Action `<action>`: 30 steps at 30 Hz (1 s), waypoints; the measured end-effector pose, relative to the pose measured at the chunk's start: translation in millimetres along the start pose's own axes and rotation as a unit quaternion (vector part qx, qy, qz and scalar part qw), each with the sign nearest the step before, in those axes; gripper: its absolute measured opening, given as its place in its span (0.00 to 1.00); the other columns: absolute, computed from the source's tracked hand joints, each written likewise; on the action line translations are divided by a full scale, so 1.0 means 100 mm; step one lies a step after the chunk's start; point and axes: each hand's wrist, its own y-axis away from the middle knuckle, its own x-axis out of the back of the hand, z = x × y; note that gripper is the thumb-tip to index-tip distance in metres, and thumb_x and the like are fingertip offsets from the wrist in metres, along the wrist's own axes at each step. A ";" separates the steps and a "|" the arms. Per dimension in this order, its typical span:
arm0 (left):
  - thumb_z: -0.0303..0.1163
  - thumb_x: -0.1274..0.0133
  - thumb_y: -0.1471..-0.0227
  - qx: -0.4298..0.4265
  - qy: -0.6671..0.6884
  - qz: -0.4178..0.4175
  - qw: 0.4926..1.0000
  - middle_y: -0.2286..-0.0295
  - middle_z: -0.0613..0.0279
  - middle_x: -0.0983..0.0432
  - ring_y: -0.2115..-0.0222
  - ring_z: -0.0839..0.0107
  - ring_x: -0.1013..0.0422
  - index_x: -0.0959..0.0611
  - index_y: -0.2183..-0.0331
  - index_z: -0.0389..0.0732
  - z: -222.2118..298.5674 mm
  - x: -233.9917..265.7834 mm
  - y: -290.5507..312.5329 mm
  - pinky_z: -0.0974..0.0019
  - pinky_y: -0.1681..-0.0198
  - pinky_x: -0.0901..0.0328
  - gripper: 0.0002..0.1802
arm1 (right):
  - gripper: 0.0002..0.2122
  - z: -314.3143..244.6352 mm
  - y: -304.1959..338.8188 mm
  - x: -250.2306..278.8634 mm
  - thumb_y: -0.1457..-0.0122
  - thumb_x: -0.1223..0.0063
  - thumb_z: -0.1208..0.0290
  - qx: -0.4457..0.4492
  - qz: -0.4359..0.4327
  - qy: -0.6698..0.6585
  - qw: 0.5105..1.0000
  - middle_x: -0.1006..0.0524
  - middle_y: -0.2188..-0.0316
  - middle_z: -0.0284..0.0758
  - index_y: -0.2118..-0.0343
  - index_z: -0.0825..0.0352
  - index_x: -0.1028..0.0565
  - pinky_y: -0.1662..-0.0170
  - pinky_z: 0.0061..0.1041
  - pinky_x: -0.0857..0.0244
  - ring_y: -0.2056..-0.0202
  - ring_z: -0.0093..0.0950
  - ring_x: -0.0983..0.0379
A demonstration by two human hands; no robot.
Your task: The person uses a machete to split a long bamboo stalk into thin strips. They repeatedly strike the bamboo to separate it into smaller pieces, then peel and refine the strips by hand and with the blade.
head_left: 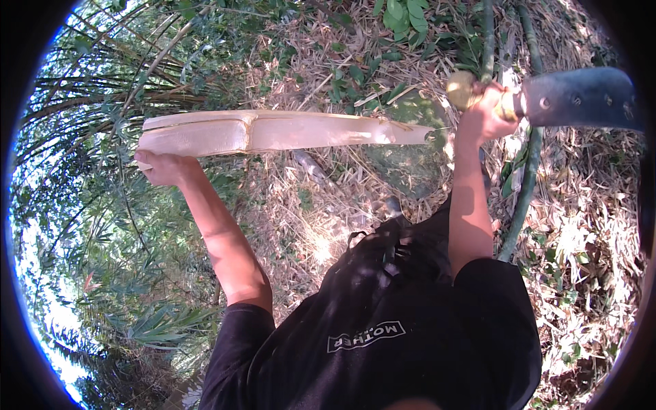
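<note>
My left hand (166, 168) is closed around the left end of a split bamboo piece (301, 132). The piece lies nearly level across the view, its pale inner face showing and a node ridge partway along it. Its right end narrows to an uneven tip close to my right wrist. At the upper right, my right hand (489, 115) grips a machete (584, 99) by its wooden handle. The wide dark blade points right, away from the bamboo, and a rounded knob shows at the handle's other end.
Long green stalks (525, 195) run along the ground on the right, beside and below my right hand. Dry leaf litter (581, 273) covers the ground there. A mossy, stone-like surface (406, 160) lies under the bamboo's right part. Dense green foliage (109, 205) fills the left side.
</note>
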 end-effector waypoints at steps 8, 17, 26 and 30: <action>0.45 0.52 0.36 -0.028 -0.020 -0.019 0.999 0.55 0.42 0.25 0.57 0.51 0.24 0.26 0.51 0.28 0.20 0.03 0.04 0.45 0.56 0.22 0.26 | 0.12 1.62 1.75 1.14 0.50 0.38 0.66 -0.265 -0.439 0.452 0.730 0.21 0.81 0.42 0.71 0.72 0.23 0.73 0.36 0.30 0.79 0.34 0.22; 0.43 0.53 0.34 -0.064 0.099 -0.091 0.989 0.56 0.45 0.26 0.58 0.53 0.24 0.27 0.54 0.30 0.48 -0.33 0.29 0.46 0.55 0.22 0.22 | 0.07 1.57 1.57 1.38 0.49 0.42 0.73 -0.411 -0.371 0.329 0.765 0.27 0.85 0.34 0.75 0.70 0.27 0.83 0.30 0.35 0.86 0.26 0.29; 0.45 0.53 0.34 -0.083 0.057 -0.073 0.992 0.57 0.40 0.26 0.57 0.52 0.25 0.26 0.52 0.26 0.54 -0.64 0.41 0.48 0.56 0.24 0.26 | 0.09 1.56 1.44 1.30 0.51 0.40 0.72 -0.417 -0.390 0.343 0.745 0.24 0.81 0.37 0.72 0.72 0.27 0.79 0.32 0.32 0.83 0.28 0.27; 0.39 0.53 0.34 -0.110 -0.013 -0.025 0.993 0.57 0.44 0.25 0.60 0.56 0.25 0.23 0.55 0.26 0.46 -0.61 0.32 0.51 0.61 0.25 0.21 | 0.12 1.23 1.43 1.19 0.52 0.40 0.69 -0.114 -0.364 0.437 0.815 0.23 0.80 0.43 0.67 0.71 0.24 0.71 0.36 0.29 0.78 0.37 0.22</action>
